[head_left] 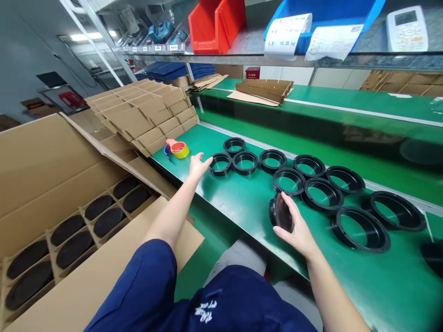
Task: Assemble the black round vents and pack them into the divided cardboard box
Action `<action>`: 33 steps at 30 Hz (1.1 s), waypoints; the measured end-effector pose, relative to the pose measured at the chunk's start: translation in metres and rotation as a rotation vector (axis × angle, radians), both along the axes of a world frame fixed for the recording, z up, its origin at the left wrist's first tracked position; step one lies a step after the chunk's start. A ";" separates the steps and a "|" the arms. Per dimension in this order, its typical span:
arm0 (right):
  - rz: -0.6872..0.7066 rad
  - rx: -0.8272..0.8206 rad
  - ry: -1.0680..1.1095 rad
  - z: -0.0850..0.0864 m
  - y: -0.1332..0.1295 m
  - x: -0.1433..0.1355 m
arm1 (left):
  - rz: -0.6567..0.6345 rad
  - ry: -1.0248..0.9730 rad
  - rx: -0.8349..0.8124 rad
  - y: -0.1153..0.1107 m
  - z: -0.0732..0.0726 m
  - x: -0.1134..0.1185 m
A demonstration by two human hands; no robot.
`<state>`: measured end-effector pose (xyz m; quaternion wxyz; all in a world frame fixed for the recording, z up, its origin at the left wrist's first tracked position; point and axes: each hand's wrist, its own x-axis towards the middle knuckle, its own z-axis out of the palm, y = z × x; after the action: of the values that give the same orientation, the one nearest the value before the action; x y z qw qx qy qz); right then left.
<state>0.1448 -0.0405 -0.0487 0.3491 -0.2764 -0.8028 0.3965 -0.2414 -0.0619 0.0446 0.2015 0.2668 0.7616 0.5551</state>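
Note:
My right hand point(297, 228) grips a round black part point(281, 213) with a dark, smooth face, tilted on edge above the green bench. Its thumb and fingers hold the rim from the right. My left hand point(200, 167) is stretched out over the bench edge with its fingers apart. One fingertip is at the left rim of a black ring point(220, 164); whether it touches I cannot tell. Several more black rings lie in loose rows along the bench, among them one point(290, 181) just behind the held part and a large one point(360, 229) to the right.
An open carton point(104, 143) on the left holds round black parts point(74, 249) in cardboard compartments. Cardboard dividers point(148, 110) stand at the bench's left end beside yellow tape point(180, 151). A shelf point(235, 59) overhead carries red point(216, 27) and blue bins point(325, 23).

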 end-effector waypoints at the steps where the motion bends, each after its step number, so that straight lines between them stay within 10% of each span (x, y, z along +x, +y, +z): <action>1: 0.009 -0.021 0.006 -0.001 0.001 0.002 | -0.012 -0.027 -0.036 -0.001 -0.002 -0.011; 6: 0.032 -0.084 0.021 -0.006 0.005 0.005 | -0.138 -0.161 -0.084 -0.033 -0.014 -0.008; 18: -0.073 0.469 -0.488 0.059 -0.003 -0.044 | -0.635 -0.609 -0.037 -0.049 -0.051 0.141; 33: 0.019 0.598 -0.742 0.059 -0.002 -0.066 | -0.524 -0.672 0.003 -0.095 -0.050 0.095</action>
<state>0.0784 -0.0421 0.0103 0.0994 -0.2795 -0.9546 0.0259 -0.1466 -0.1572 -0.0058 0.5724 0.2560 0.5594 0.5422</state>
